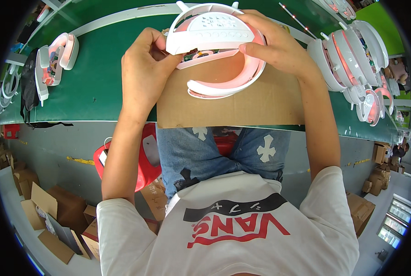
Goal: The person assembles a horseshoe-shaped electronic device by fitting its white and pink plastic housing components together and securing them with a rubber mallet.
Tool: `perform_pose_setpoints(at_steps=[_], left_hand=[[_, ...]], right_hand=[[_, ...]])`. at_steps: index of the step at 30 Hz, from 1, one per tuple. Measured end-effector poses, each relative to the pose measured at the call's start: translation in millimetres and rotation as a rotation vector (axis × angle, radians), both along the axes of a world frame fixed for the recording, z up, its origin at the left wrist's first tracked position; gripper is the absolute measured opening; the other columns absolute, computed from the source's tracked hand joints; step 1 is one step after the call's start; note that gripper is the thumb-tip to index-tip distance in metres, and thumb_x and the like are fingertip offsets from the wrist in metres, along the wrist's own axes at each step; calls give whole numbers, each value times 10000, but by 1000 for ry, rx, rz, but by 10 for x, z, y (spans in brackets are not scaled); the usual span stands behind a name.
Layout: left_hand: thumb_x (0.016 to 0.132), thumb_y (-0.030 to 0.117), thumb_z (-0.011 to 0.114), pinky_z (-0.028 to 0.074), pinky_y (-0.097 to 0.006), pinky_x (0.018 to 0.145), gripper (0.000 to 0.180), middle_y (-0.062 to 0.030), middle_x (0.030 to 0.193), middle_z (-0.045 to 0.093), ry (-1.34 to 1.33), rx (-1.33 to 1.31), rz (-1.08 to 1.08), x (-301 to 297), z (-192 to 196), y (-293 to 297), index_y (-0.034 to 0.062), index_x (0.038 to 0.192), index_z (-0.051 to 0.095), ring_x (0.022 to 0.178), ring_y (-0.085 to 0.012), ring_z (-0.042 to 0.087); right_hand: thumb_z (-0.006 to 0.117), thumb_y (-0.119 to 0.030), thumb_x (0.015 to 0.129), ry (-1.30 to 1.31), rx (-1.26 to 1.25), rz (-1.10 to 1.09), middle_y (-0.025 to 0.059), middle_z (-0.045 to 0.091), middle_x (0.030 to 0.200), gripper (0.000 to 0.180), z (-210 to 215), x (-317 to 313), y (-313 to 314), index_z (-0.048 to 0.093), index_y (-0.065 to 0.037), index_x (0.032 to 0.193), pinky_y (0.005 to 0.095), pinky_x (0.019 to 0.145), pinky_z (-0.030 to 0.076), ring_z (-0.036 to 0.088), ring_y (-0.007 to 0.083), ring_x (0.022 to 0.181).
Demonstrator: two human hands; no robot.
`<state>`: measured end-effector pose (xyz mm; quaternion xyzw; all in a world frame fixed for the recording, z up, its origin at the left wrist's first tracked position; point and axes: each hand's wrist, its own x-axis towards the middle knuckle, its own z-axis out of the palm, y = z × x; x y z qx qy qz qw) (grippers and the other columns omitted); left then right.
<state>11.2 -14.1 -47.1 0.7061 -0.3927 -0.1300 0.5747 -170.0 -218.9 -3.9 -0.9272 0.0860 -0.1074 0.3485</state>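
Holding white-and-pink plastic shell [217,48] over cardboard sheet [228,99] at bench [95,87] near edge: left hand [143,69] pinched its left rim, right hand [272,43] clasped right side. Looked light, rigid, snap-fit fragile; rims the safest hold.

housing [214,32]: white, pink inside | table [95,83]: green | cardboard sheet [233,101]: brown | stool [143,170]: red

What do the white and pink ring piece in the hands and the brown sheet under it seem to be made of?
The ring piece looks like smooth moulded plastic: glossy white shell, translucent-looking pink inner band. The brown sheet appears to be plain matte cardboard with cut edges.
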Motion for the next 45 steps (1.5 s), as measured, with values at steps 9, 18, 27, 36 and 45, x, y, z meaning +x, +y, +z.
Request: perform_pose_setpoints(at_steps=[9,18,27,36,45], left_hand=[[758,-17,788,540,-260,638,230,-53,739,683,-251,108,82,-12,-19,8,17,817,568,677,-110,654],[819,31,788,536,-239,649,165,-40,776,704,4,-74,72,-172,-57,-30,7,834,625,710,-101,661],[840,23,745,511,-303,835,83,-57,936,730,71,-113,-19,-194,-163,96,17,881,673,877,-131,635],[853,-14,670,519,-318,848,135,-83,963,707,-575,-19,-32,-254,-120,112,33,975,697,952,-206,642],[957,422,525,401,-305,926,445,-131,1042,661,379,-131,-88,-30,-103,99,3,1085,602,940,-149,522]], right_hand=[[653,-162,906,-35,52,36,106,543,1333,517,-15,-61,-1,522,-13,1383,334,1052,403,523,219,1232],[656,-172,909,-175,310,-106,104,586,1221,480,-193,-75,61,554,5,1344,325,999,424,558,207,1137],[629,-208,912,-181,490,-141,86,604,1265,527,-231,-122,144,515,-28,1394,299,1035,400,544,182,1186],[676,-216,905,-185,169,-94,119,562,1184,513,-207,-156,80,548,-16,1359,358,986,424,549,241,1122],[667,-211,907,-92,-111,40,113,543,1282,474,-37,-66,-50,561,-42,1338,357,1027,417,530,262,1206]])
